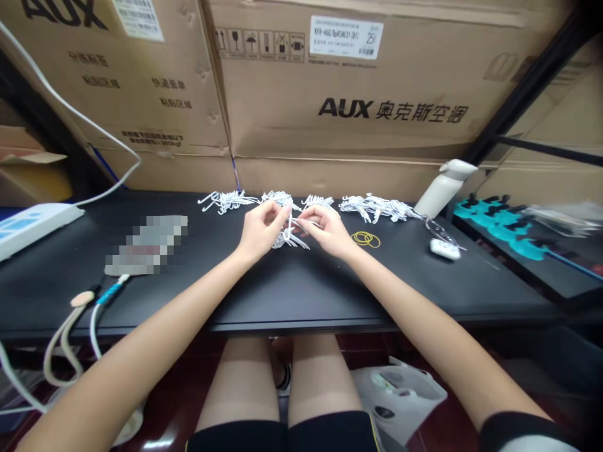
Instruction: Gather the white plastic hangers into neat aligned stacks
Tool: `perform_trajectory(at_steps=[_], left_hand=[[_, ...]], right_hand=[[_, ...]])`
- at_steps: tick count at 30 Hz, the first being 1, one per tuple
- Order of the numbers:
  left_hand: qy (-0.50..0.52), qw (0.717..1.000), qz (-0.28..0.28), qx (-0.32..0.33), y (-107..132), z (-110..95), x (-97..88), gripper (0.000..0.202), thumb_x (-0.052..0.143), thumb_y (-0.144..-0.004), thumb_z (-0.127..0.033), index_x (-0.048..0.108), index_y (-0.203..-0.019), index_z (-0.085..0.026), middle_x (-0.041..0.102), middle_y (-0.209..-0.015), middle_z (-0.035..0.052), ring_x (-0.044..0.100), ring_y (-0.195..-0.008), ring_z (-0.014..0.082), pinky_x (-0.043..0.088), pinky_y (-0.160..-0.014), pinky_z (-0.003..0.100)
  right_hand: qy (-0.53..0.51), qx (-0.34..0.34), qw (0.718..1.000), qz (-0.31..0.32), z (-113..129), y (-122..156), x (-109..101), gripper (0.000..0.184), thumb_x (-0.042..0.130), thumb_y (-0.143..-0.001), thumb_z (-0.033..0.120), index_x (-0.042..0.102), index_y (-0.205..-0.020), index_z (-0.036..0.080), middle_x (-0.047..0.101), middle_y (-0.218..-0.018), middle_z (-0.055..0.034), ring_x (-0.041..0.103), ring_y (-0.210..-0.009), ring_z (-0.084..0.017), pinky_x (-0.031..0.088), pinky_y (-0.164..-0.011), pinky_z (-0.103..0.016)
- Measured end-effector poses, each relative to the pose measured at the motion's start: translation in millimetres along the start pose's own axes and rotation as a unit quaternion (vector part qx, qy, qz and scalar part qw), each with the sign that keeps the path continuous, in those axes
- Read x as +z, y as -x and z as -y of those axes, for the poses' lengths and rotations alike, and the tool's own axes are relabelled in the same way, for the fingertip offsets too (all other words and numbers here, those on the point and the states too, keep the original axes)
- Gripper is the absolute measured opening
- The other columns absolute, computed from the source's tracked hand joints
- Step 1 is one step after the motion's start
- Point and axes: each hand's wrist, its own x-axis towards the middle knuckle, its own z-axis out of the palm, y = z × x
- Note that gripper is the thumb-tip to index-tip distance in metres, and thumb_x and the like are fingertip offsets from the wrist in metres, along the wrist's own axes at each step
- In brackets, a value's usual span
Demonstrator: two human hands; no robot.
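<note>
My left hand (262,231) and my right hand (328,231) meet above the middle of the black table. The thumb and fingers of my left hand pinch a thin white hooked piece, and my right hand pinches a thin white strand beside it. Just below and between them lies a loose bunch of white hooked pieces (286,240). Behind my hands sit more bunches of them, at the left (227,201), behind my left hand (279,198), behind my right hand (318,201) and at the right (377,207). Yellow rubber bands (366,238) lie right of my right hand.
A white bottle (443,188) and a small white case (445,249) stand at the right. Leftward lie a blurred-out flat device (148,245) with a cable and a white power strip (40,227). Large cardboard boxes (377,138) line the back. A black table edge (301,328) runs in front.
</note>
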Motion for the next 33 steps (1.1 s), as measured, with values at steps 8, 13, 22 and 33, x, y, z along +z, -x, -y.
perform_trajectory(at_steps=[8,13,22,33], left_hand=[[-0.033,0.999,0.017,0.015,3.5,-7.0,0.5,0.035,0.060,-0.084,-0.040,0.046,-0.061,-0.018,0.050,-0.055,-0.0035,0.047,-0.050,0.0089,0.034,-0.050,0.023],[-0.040,0.999,0.019,0.012,4.0,-9.2,1.3,0.036,0.059,-0.085,-0.042,0.045,-0.061,-0.018,0.049,-0.055,-0.0039,0.046,-0.050,0.0087,0.034,-0.049,0.022],[-0.057,0.998,0.035,0.014,5.4,-8.8,-1.2,0.034,0.065,-0.080,-0.041,0.044,-0.064,-0.019,0.054,-0.059,-0.0030,0.053,-0.056,0.0113,0.038,-0.054,0.023],[0.064,0.997,-0.008,-0.052,-1.4,-3.7,1.5,0.044,0.070,-0.076,-0.044,0.036,-0.060,-0.020,0.051,-0.054,-0.0040,0.055,-0.046,0.0113,0.041,-0.044,0.023]], right_hand=[[-0.026,0.030,0.999,0.006,2.2,1.8,1.2,0.034,0.072,-0.073,0.048,0.060,-0.078,0.016,0.072,-0.078,-0.0064,0.070,-0.064,-0.017,0.057,-0.067,-0.031],[-0.008,0.006,1.000,-0.005,1.9,3.8,3.2,0.032,0.070,-0.075,0.047,0.065,-0.080,0.016,0.072,-0.077,-0.0062,0.068,-0.061,-0.017,0.057,-0.064,-0.031],[0.034,-0.017,0.999,-0.004,-0.3,6.7,6.9,0.029,0.065,-0.080,0.046,0.067,-0.084,0.018,0.072,-0.078,-0.0049,0.066,-0.061,-0.016,0.056,-0.062,-0.031],[0.062,0.001,0.994,-0.095,-4.0,-0.5,-0.8,0.037,0.059,-0.081,0.053,0.066,-0.081,0.017,0.070,-0.080,-0.0053,0.064,-0.060,-0.015,0.052,-0.056,-0.027]])
